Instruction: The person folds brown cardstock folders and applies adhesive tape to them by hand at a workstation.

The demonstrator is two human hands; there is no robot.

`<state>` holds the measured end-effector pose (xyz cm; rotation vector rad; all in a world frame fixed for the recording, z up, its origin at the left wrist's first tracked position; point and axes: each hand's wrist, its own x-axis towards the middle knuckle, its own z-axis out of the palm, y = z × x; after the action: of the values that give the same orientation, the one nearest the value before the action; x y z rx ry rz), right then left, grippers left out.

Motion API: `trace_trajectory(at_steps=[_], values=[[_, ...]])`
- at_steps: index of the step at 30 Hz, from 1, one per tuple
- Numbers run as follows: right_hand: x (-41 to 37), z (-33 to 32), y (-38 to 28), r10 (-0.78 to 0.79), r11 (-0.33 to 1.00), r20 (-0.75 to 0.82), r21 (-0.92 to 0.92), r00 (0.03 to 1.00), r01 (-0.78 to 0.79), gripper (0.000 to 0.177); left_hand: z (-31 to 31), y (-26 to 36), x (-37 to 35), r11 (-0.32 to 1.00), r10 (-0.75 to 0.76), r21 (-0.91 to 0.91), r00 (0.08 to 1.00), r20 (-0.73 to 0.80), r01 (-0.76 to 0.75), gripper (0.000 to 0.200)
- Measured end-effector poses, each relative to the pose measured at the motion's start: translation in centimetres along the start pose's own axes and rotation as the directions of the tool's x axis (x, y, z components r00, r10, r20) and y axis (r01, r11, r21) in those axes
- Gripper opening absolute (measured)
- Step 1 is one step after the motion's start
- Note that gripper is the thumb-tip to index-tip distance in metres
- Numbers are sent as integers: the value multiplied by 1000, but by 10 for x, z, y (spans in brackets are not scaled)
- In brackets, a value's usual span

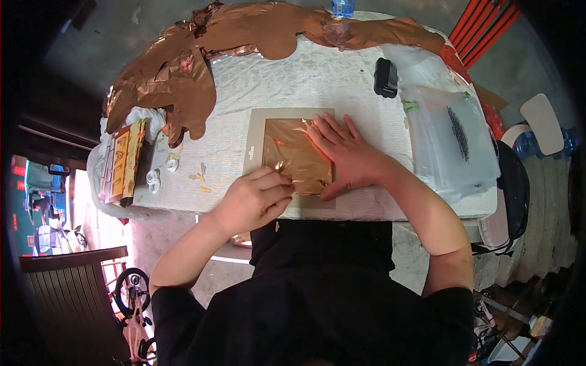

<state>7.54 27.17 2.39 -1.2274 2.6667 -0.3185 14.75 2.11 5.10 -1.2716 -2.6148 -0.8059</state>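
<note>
A flat rectangle of shiny copper-coloured foil (293, 143) lies on a grey-beige card (256, 131) with a small hanging hole at its left side. My left hand (259, 198) is closed at the lower left of the foil, fingers curled and pinching its crinkled surface; the fingertips are partly hidden. Over the right side of the foil and card, my right hand (351, 155) lies flat with its fingers spread, pressing down and holding nothing. Creases and bright reflections run across the foil between the two hands.
Large copper foil balloons (244, 30) drape along the table's far and left edges. A stack of clear plastic bags (448, 140) lies right, near a black case (385, 78). Printed packets (125, 161) and small white rolls (153, 180) sit left. A bottle (343, 8) stands at the back.
</note>
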Motion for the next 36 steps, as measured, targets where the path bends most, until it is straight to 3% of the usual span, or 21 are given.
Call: trace_trajectory(at_steps=[4, 6, 10, 21, 27, 34, 36], values=[[0, 2, 2, -27, 1000, -20, -1, 999, 27, 132, 1, 1, 14, 985, -170, -35, 985, -18, 169, 19], [-1, 2, 2, -23, 1000, -31, 2, 999, 23, 132, 2, -2, 20, 950, -272, -136, 958, 87, 282, 27], [-1, 2, 3, -28, 999, -44, 19, 999, 29, 130, -1, 4, 29, 966, -250, -44, 965, 84, 254, 28], [-2, 2, 2, -8, 999, -28, 40, 1000, 9, 129, -12, 3, 51, 988, -137, 121, 918, 373, 98, 27], [-2, 4, 3, -11, 998, -46, 65, 999, 14, 128, -1, -3, 48, 981, 20, 179, 949, 315, -80, 21], [0, 6, 4, 3, 998, -39, 60, 999, -1, 128, 2, 3, 48, 966, 4, 246, 955, 298, -80, 18], [1, 7, 5, -5, 1000, -28, -15, 1000, 5, 128, -2, 0, 48, 995, -14, 95, 941, 337, -20, 16]])
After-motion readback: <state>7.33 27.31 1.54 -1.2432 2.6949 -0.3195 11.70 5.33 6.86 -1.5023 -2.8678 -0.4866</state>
